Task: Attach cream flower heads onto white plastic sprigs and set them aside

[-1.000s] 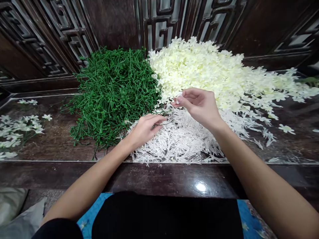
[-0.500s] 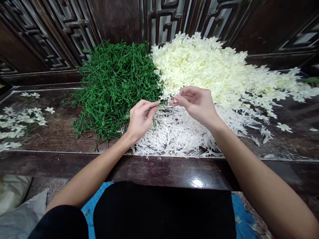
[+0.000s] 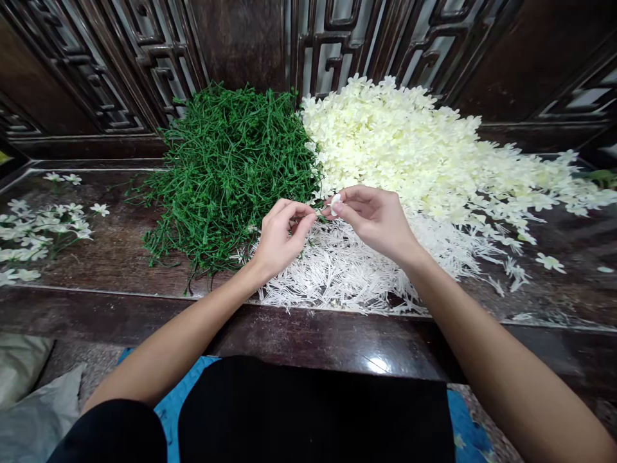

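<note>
My left hand [image 3: 284,235] is closed in a pinch on a thin green artificial stem, most of it hidden by the fingers. Right beside it, my right hand [image 3: 371,218] pinches a small white artificial flower [image 3: 335,204] between thumb and fingers. The two sets of fingertips nearly meet. Behind my left hand lies a tangled heap of green plastic stems [image 3: 236,167]. A large pile of cream-white flower heads [image 3: 395,135] spreads behind my right hand. Under and in front of both hands are many thin white plastic pieces [image 3: 337,270].
Several white flowers on green stems [image 3: 43,228] lie at the left of the dark wooden bench [image 3: 120,257]. A carved wooden backrest [image 3: 236,45] rises behind the piles. A single flower [image 3: 549,262] lies at the right. Pale sacks [image 3: 43,405] sit low at the left.
Both hands have come slightly closer together. The white flower in my right hand has moved toward the left fingertips and shows more plainly. The whole view has shifted a little.
</note>
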{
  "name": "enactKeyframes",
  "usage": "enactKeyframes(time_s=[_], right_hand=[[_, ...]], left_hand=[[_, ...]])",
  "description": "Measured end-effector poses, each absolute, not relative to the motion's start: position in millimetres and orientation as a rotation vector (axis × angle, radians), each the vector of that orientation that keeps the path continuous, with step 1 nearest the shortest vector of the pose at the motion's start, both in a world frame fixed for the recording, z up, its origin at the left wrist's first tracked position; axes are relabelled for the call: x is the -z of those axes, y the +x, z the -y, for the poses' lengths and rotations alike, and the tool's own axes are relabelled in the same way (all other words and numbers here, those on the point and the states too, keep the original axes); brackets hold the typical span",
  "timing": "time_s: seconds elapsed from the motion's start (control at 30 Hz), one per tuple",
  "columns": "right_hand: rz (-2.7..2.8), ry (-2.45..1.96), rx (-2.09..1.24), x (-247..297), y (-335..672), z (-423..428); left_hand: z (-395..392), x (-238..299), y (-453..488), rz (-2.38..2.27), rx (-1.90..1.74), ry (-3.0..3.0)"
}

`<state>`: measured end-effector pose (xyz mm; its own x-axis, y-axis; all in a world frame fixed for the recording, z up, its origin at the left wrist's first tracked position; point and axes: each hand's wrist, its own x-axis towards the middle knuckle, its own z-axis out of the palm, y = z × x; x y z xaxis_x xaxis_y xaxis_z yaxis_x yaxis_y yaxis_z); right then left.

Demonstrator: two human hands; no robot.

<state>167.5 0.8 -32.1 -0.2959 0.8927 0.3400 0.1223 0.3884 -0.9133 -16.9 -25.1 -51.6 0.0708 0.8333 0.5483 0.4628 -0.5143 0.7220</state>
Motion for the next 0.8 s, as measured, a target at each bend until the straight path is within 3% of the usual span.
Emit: enactKeyframes(time_s=[0.63, 0.8], right_hand=[[1.708, -0.839, -1.080, 28, 160, 9], [1.701, -0.821, -1.030, 31, 155, 11]], left_hand=[[27, 51, -16, -1.395, -1.492, 1.742], [28, 48, -14, -1.180, -1.445, 1.518]])
